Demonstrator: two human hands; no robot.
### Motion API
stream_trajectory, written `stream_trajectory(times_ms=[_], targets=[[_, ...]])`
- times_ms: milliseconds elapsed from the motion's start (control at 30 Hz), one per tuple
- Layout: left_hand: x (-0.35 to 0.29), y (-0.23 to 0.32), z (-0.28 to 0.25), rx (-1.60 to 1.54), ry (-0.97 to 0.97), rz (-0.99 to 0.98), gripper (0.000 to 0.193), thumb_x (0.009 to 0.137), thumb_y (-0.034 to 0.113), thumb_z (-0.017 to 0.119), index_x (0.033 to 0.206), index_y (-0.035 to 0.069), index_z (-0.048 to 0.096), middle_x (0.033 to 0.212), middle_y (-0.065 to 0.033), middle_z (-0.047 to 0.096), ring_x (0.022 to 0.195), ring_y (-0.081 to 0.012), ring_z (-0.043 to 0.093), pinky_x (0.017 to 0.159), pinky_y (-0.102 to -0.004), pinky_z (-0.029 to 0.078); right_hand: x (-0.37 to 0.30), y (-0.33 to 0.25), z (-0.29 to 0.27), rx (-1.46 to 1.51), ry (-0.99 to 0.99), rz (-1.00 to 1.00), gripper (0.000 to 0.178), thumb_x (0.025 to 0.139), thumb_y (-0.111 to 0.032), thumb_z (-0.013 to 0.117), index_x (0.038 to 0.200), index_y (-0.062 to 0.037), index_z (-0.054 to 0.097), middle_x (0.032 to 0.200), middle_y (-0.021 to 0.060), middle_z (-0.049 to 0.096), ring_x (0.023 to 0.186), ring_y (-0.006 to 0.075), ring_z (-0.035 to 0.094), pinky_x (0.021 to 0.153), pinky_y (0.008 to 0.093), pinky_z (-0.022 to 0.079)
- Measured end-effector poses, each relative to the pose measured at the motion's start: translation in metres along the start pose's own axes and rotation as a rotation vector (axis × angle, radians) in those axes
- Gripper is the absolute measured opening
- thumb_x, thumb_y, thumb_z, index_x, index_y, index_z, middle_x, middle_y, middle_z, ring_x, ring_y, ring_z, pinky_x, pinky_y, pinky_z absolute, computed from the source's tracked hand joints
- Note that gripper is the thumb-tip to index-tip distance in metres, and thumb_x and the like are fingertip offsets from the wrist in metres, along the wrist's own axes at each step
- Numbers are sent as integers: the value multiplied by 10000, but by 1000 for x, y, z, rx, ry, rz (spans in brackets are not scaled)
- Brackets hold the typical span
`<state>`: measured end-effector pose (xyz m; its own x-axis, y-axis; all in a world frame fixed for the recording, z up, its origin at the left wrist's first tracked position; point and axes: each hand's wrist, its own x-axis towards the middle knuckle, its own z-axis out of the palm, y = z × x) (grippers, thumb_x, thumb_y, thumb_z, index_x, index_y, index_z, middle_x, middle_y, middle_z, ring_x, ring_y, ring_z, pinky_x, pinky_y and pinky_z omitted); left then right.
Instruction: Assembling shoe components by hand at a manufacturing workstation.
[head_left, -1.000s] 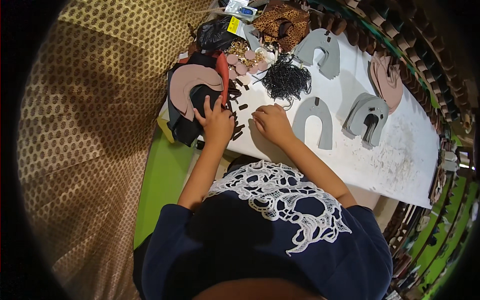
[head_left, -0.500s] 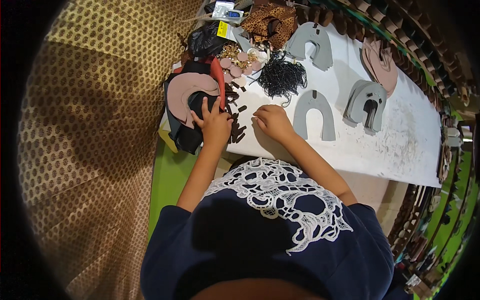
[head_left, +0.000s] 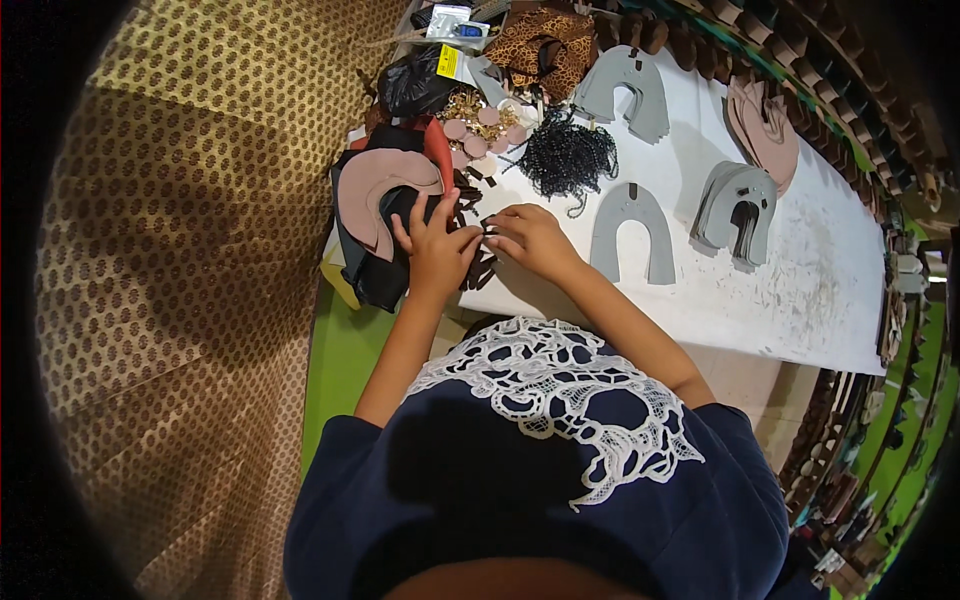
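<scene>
My right hand [head_left: 540, 243] pinches a small dark strip [head_left: 489, 229] between thumb and fingertips. Close on its left, my left hand [head_left: 437, 255] has its fingers spread over the edge of a pile of short dark strips [head_left: 478, 272], its thumb pointing at the pinched strip. Whether that thumb touches the strip I cannot tell. Beside the left hand, curved pink pieces [head_left: 365, 190] lie on a dark stack of material [head_left: 375, 275]. A single grey horseshoe-shaped piece [head_left: 605, 235] with a dark tab at its top lies flat to the right of my right hand.
Black beaded strands [head_left: 568, 150] heap beyond my hands, next to pink discs [head_left: 474, 146] and gold bits. Grey horseshoe stacks [head_left: 625, 85] [head_left: 715, 205] and a pink stack [head_left: 763, 130] rest on the white table [head_left: 810, 270]. A patterned gold curtain [head_left: 190, 250] hangs at left.
My right hand has moved left to the dark strips and now pinches one. The left hand has shifted slightly right, its thumb turned toward the right hand.
</scene>
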<state>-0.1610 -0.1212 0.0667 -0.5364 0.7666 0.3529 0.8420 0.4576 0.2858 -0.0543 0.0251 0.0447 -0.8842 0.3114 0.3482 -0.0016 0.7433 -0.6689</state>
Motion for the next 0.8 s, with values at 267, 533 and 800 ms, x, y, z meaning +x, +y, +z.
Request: stream_trajectory(times_ms=[267,533,800], targets=[[6,13,8,-115,-8,8,96,707,262,727,795,225,714,1312,-12,470,1293,-317,276,1037,-575,62,-8,9,-15,53,73,9,118,734,-156,692,835,-94,691,899,55,625,870,250,576,787,370,442],[21,33,27,-197,-13,198,73,697,264,735,757,230,711,1322,-16,467,1271,-333,292,1020,-573,107,-28,13,-44,49,105,134,93,733,-152,691,808,-98,685,912,48,605,886,250,565,797,368,433],[31,72,55,-361,-117,256,133,710,333,719,734,207,683,1353,-30,440,1287,-349,279,1039,-570,79,-65,23,-73,-19,239,226,65,732,-128,683,792,-105,674,940,55,568,934,260,544,810,390,419]])
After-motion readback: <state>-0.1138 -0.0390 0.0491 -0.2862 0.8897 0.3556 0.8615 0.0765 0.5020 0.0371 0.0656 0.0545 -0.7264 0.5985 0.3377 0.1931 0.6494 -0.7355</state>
